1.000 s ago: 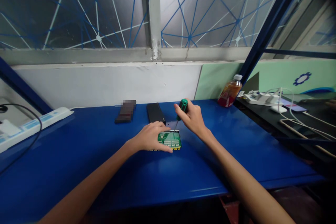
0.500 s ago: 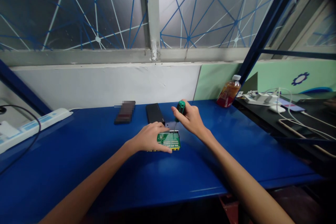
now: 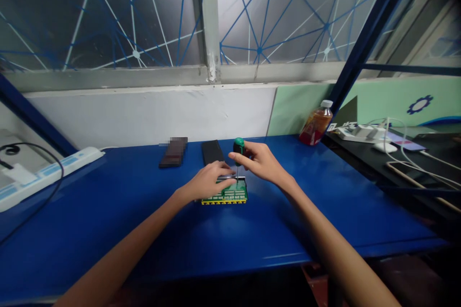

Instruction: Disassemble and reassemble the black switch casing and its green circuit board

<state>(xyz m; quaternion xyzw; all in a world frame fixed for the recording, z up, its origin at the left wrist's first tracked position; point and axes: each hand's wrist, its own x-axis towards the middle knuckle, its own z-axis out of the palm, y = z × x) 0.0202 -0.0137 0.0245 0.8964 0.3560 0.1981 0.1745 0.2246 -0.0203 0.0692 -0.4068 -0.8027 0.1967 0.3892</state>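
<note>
A green circuit board [image 3: 230, 195] with a yellow front edge lies on the blue table [image 3: 108, 211]. My left hand [image 3: 207, 181] rests on its left part, fingers curled down over it and holding it in place. My right hand [image 3: 259, 161] pinches a green-handled screwdriver [image 3: 238, 146] held upright, its thin shaft reaching down to the board's far edge.
Two dark flat devices [image 3: 174, 151] [image 3: 212, 151] lie behind the board near the wall. A bottle of amber liquid [image 3: 316, 124] stands at the back right. A white power strip [image 3: 46, 172] lies at the left. Cables and chargers [image 3: 367, 132] cover the black bench to the right.
The screwdriver and my right hand have shifted left, toward the board's far middle. My left hand has moved further onto the board and curled over it.
</note>
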